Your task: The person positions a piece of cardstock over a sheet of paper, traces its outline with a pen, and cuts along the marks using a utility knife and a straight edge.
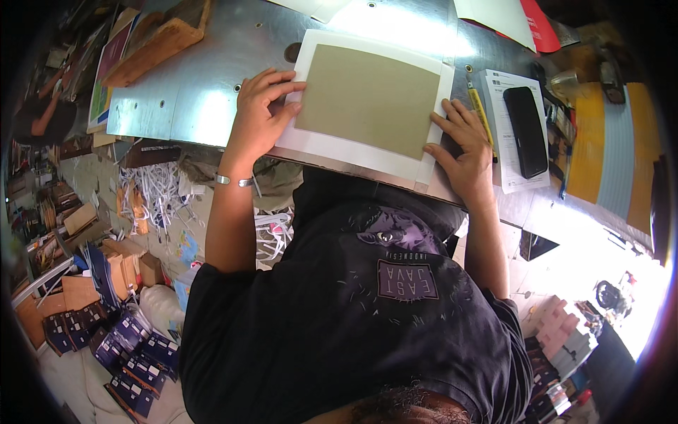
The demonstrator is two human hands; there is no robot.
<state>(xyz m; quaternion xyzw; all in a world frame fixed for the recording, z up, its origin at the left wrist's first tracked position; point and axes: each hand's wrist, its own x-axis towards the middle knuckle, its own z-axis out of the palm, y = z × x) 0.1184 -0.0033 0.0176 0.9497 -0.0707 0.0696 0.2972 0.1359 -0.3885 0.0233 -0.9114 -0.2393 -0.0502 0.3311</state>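
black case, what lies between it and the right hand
In the head view, a thin yellow tool lies there, beside the right hand, then the edge of the paper under the black case.

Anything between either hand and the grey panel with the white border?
Nothing visible. The left hand is at the left edge of the white-bordered panel, the right hand at its right edge. The slim yellow tool lies to the panel's right, not in between.
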